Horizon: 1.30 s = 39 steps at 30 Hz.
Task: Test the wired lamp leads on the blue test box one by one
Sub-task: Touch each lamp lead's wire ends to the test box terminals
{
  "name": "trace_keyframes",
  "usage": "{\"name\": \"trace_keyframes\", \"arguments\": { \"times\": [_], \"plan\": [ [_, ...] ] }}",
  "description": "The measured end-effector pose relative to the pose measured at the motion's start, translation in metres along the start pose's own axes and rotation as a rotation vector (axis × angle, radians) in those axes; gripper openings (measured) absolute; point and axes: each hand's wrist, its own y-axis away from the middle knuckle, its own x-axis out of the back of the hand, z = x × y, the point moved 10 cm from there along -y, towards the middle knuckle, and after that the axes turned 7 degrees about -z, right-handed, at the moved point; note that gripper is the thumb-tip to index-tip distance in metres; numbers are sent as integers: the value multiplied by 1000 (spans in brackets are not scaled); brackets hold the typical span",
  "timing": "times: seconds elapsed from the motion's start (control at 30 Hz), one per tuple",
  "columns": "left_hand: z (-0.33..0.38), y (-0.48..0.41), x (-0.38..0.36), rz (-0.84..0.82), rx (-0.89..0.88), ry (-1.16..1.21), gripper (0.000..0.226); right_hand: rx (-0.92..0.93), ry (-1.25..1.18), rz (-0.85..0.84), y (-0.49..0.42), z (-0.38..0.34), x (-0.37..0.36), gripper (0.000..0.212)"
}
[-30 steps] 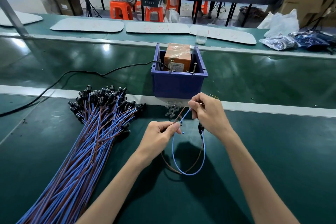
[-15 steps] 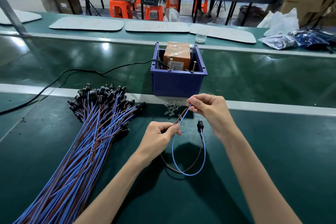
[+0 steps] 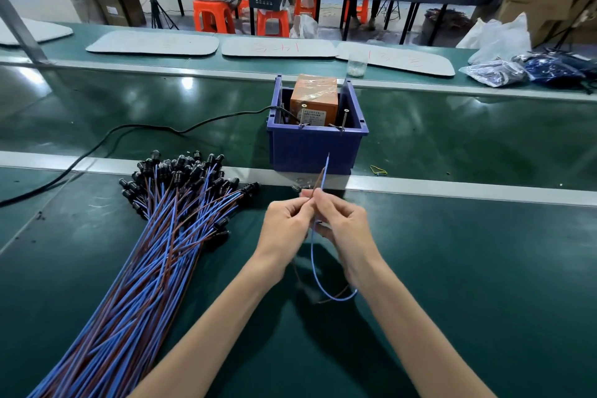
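A factory workshop, with a dark green bench [image 3: 452, 268] filling the foreground. Nearest the viewer, one lamp lead [image 3: 315, 268] hangs in a loop of blue and brown wire below both wrists. Above the loop, the left hand [image 3: 284, 223] and right hand [image 3: 345, 226] meet, fingertips touching. Both pinch the lead's two wires, fingers curled round them. The lamp holder is hidden behind the right hand. The wire ends [image 3: 325, 168] stick up past the fingers and lie close together, pointing away from the viewer. To the left of the left hand lies a thick bundle of leads [image 3: 155, 252], well apart from it, with the black holders at its far end. Straight beyond the hands stands the blue test box [image 3: 310, 149], holding an orange unit [image 3: 315, 97]. Two metal contact posts [image 3: 303, 115] rise at its near rim. A black cable [image 3: 145, 129] runs off to the left.

The step appears to be getting the ends ready for the posts. It would likely go best with the ends spread apart, one end per post, never bridging both. Fingers should stay on the insulation
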Motion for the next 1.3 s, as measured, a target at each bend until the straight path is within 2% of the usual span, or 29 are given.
{"name": "trace_keyframes", "arguments": {
  "times": [0.07,0.17,0.3,0.43,0.53,0.6,0.7,0.83,1.03,1.17,1.3],
  "plan": [
    [3,-2,-3,0,-13,-31,32,3,-117,87,2,0,2,19],
    [5,-2,-2,-10,-25,-49,31,1,-291,267,3,-5,19,29],
    [21,3,15,50,-90,-110,35,48,-184,405,10,-20,39,33],
    [34,0,55,178,-68,-116,37,-36,-232,365,13,-17,46,33],
    [29,-13,80,229,53,-125,31,-89,-303,330,10,-17,48,25],
    [18,-23,88,256,136,-51,27,-141,-307,338,4,-13,51,26],
    [3,-32,83,281,189,105,28,-174,-229,336,-4,-6,53,25],
    [7,-41,74,334,112,143,29,-84,-152,378,-19,-16,61,28],
    [29,-71,66,383,75,-48,29,54,185,415,-51,-52,71,32],
    [35,-82,57,376,79,-192,28,63,379,339,-71,-62,66,33],
    [33,-83,53,341,77,-282,28,63,460,281,-77,-64,61,35]
  ]
}}
